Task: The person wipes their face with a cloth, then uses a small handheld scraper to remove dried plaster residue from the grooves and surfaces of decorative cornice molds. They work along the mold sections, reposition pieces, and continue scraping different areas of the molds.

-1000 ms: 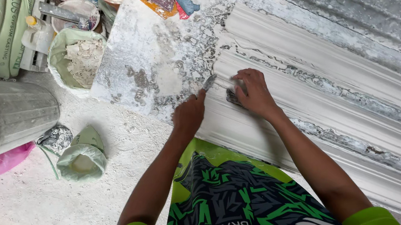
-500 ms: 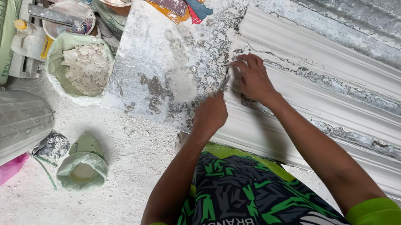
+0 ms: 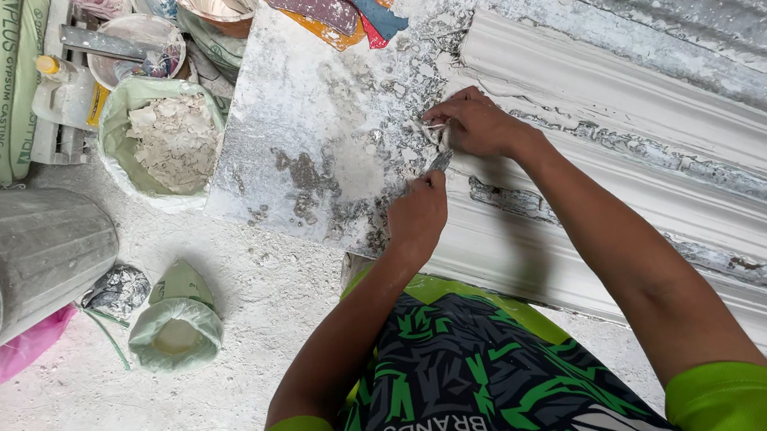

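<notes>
Fingers of left hand (image 3: 418, 216) gripping scraper (image 3: 440, 161), right hand (image 3: 477, 125) pressing plaster moulding (image 3: 642, 119)

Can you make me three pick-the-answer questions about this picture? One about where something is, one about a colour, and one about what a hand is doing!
1. Where is the green bucket of white lumps?
A. left of the hands
B. on the white moulding
C. behind the person

2. What colour are the sleeves?
A. red
B. bright green
C. blue

3. What is the left hand doing?
A. lying flat and empty
B. gripping a small metal tool
C. holding a cup

Answers: 1 A, it sits at upper left; 2 B, both are green; 3 B, fingers close around the tool.
</notes>
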A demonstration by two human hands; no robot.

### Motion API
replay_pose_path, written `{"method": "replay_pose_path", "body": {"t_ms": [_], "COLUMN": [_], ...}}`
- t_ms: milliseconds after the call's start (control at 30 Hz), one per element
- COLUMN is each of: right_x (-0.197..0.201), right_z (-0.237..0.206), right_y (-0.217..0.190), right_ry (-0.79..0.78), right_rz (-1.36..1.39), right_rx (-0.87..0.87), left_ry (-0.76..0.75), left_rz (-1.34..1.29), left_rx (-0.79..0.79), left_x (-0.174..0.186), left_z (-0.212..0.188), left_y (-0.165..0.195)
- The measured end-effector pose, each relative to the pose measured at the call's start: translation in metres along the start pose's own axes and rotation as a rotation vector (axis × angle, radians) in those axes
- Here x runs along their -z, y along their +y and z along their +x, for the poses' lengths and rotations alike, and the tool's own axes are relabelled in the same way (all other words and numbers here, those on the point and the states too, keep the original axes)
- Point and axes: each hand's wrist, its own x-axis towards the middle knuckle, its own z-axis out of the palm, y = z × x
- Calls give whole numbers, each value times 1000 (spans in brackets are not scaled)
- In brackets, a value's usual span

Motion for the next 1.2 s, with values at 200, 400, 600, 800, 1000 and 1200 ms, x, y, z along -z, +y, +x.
{"method": "replay_pose_path", "body": {"t_ms": [200, 400, 600, 800, 1000, 1200], "right_x": [7, 9, 11, 14, 9, 8], "right_z": [1, 9, 19, 18, 19, 24], "right_y": [4, 3, 1, -3, 2, 6], "right_ry": [-42, -77, -149, -169, -166, -121], "right_rz": [87, 5, -64, -99, -158, -118], "right_rx": [4, 53, 54, 61, 78, 50], "left_ry": [-140, -209, -244, -342, -391, -461], "left_rz": [-5, -97, -287, -391, -423, -420], "left_rx": [28, 59, 127, 184, 160, 93], "left_x": [-9, -5, 6, 14, 2, 13], "left_z": [16, 23, 28, 37, 46, 68], "left_y": [-6, -2, 5, 9, -1, -30]}}
